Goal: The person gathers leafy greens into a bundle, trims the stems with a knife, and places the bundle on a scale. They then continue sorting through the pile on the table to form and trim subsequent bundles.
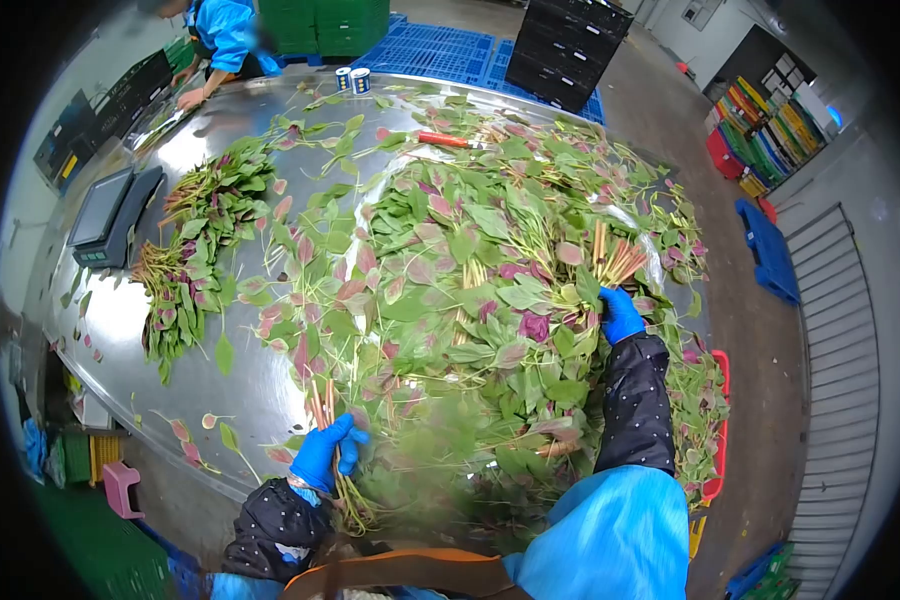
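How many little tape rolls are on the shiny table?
2. Both tape rolls sit side by side at the far edge of the table: one roll on the left, the other roll touching its right. The leaves may hide more.

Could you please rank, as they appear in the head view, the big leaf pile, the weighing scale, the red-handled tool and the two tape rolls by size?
1. big leaf pile
2. weighing scale
3. red-handled tool and two tape rolls: these look alike in size, and both lie far from the camera, so I leave them unranked.
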`<state>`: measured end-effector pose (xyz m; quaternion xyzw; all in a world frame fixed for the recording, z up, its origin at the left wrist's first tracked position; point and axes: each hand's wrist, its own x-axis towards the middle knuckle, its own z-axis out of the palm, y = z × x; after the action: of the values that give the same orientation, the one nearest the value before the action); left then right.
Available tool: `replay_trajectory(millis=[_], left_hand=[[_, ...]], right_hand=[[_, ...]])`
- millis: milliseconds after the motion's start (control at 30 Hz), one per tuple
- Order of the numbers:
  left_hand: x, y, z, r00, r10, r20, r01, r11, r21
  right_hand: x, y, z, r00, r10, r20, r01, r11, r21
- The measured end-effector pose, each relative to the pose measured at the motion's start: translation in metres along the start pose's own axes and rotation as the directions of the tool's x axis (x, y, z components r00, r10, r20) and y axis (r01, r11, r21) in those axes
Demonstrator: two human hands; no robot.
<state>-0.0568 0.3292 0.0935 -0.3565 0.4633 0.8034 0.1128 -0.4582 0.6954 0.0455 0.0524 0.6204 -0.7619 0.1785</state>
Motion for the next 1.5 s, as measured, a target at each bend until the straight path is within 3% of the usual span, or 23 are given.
replay_trajectory(millis=[67,200,300,433,467,600,700,767,833,900,933,967,1000,1033,1100,1133,1233,1267,1333,1367,1400,1467,1500], left_hand=[[0.0,0.006,0.008,1.0,0.003,0.011,-0.004,0.999,0.053],[-0.002,0.023,0.027,0.998,0.025,0.052,-0.035,0.98,0.194],[-0.003,0.03,0.035,0.988,0.081,0.13,-0.107,0.973,0.206],[-0.015,0.061,0.052,0.975,0.158,0.154,-0.195,0.945,0.262],[-0.015,0.065,0.052,0.964,0.204,0.171,-0.246,0.926,0.286],[-0.028,0.09,0.078,0.965,0.195,0.177,-0.252,0.875,0.412],[-0.039,0.107,0.111,0.961,0.23,0.157,-0.275,0.872,0.404],[-0.02,0.106,0.13,0.9,0.421,0.111,-0.434,0.846,0.309],[-0.033,0.124,0.164,0.831,0.532,0.164,-0.549,0.833,0.076],[-0.021,0.124,0.187,0.742,0.655,0.147,-0.668,0.702,0.246],[-0.006,0.117,0.194,0.693,0.707,0.141,-0.716,0.651,0.252],[0.009,0.108,0.198,0.644,0.752,0.141,-0.757,0.601,0.258],[0.016,0.101,0.202,0.603,0.792,0.1,-0.796,0.586,0.153],[0.013,0.102,0.198,0.684,0.721,0.108,-0.725,0.657,0.208],[0.006,0.109,0.179,0.827,0.55,0.112,-0.554,0.767,0.323],[0.02,0.098,0.162,0.814,0.574,0.086,-0.553,0.722,0.415],[0.024,0.076,0.139,0.734,0.674,0.08,-0.676,0.737,-0.012],[0.017,0.073,0.136,0.766,0.642,0.04,-0.622,0.755,-0.208],[0.015,0.068,0.114,0.823,0.561,0.093,-0.524,0.811,-0.261],[0.016,0.063,0.095,0.847,0.518,0.125,-0.476,0.841,-0.259],[0.013,0.06,0.081,0.781,0.606,0.149,-0.561,0.786,-0.258],[0.004,0.056,0.068,0.728,0.655,0.201,-0.527,0.723,-0.447],[0.0,0.055,0.065,0.693,0.676,0.25,-0.494,0.698,-0.518]], right_hand=[[-0.008,-0.001,-0.011,0.999,0.046,-0.027,-0.047,0.999,-0.019],[-0.028,0.002,-0.01,0.988,-0.155,0.016,0.148,0.964,0.222],[-0.045,-0.018,0.009,0.976,-0.197,-0.096,0.208,0.97,0.125],[-0.079,-0.039,0.032,0.865,-0.481,-0.144,0.476,0.877,-0.067],[-0.088,-0.044,0.037,0.853,-0.496,-0.159,0.486,0.868,-0.102],[-0.085,-0.043,0.023,0.978,-0.143,-0.152,0.167,0.974,0.156],[-0.109,-0.062,0.058,0.957,-0.239,-0.164,0.242,0.97,-0.005],[-0.131,-0.067,0.085,0.916,-0.357,-0.184,0.331,0.93,-0.16],[-0.159,-0.069,0.124,0.865,-0.478,-0.15,0.41,0.848,-0.336],[-0.178,-0.057,0.162,0.72,-0.683,-0.122,0.574,0.685,-0.448],[-0.195,-0.054,0.183,0.752,-0.645,-0.134,0.491,0.684,-0.54],[-0.208,-0.048,0.201,0.73,-0.678,-0.088,0.423,0.548,-0.722],[-0.227,-0.041,0.218,0.714,-0.7,0.001,0.463,0.471,-0.751],[-0.214,-0.009,0.221,0.632,-0.735,0.244,0.584,0.246,-0.774],[-0.239,-0.007,0.249,0.675,-0.684,0.276,0.599,0.291,-0.746],[-0.241,0.005,0.253,0.664,-0.69,0.289,0.64,0.324,-0.697],[-0.249,0.031,0.254,0.661,-0.634,0.401,0.718,0.381,-0.582],[-0.25,0.034,0.254,0.654,-0.604,0.456,0.74,0.389,-0.548],[-0.26,0.004,0.237,0.654,-0.512,0.557,0.741,0.585,-0.331],[-0.261,-0.01,0.22,0.64,-0.469,0.608,0.705,0.674,-0.221],[-0.256,-0.013,0.198,0.789,-0.24,0.565,0.392,0.905,-0.164],[-0.241,-0.037,0.163,0.914,-0.005,0.407,0.079,0.983,-0.166],[-0.229,-0.033,0.156,0.923,-0.125,0.364,0.21,0.956,-0.204]])
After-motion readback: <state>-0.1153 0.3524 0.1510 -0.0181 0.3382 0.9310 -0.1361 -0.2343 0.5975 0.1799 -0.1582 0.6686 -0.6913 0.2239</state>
